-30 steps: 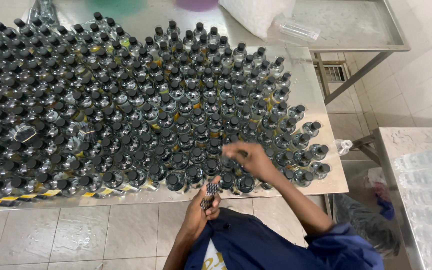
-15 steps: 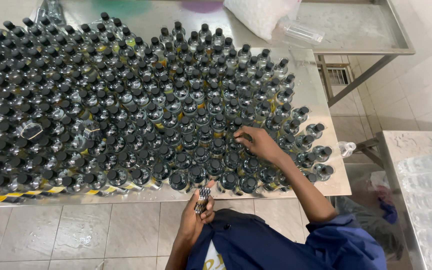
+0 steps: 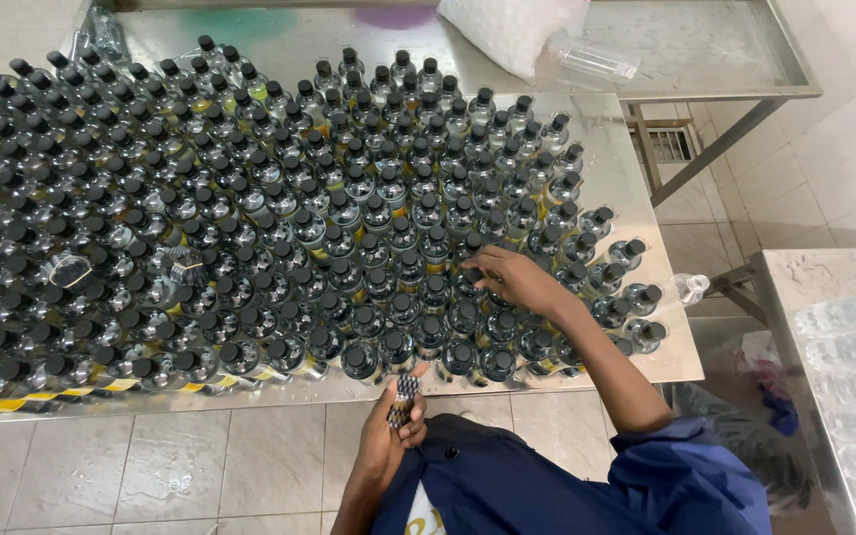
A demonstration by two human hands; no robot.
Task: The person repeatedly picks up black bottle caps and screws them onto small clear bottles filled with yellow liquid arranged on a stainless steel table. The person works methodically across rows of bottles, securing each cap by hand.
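Note:
A steel table carries a dense crowd of clear bottles with black caps. My right hand reaches over the near right rows, fingers curled down on the cap of one bottle. My left hand stays below the table's front edge, close to my blue top, shut on a small stack of dark patterned bands.
A white plastic bag and a lying clear bottle rest on the far steel table. A second steel surface stands at right, with a small bottle in the gap. Pale floor tiles lie below.
My right hand has moved from the front rows deeper and to the left among the bottles. My left hand has stayed low with the bands. The view has shifted slightly.

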